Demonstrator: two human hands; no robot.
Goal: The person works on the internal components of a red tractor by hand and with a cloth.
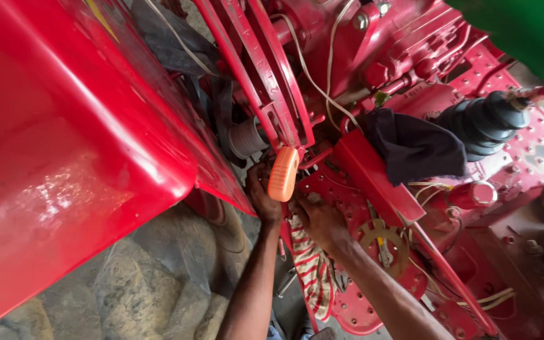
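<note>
A large glossy red fender (64,145) fills the left half of the view, curving down toward a dark, muddy tyre (158,283) beneath it. To the right sits the red machine body (404,50), crowded with bolts, brackets and pale cables. A studded red footplate (536,145) runs along the right side. A black ribbed rubber boot (483,123) stands over it, with a dark cloth (413,148) draped just beside. A green panel (524,31) cuts across the top right corner.

Two bare forearms rise from the bottom centre. The left hand (262,192) reaches up behind an orange ribbed lever knob (283,174), which hangs at the end of a slanted red lever near the middle of the view, just under the fender's edge. The fingers are curled in behind the knob and mostly hidden, so whether they clamp anything cannot be told. The right hand (319,220) presses against the red plate just right of the knob, fingers tucked out of sight. A red-and-white striped rag (310,271) hangs between the forearms. A brass-coloured toothed quadrant (382,239) lies near the right forearm.
</note>
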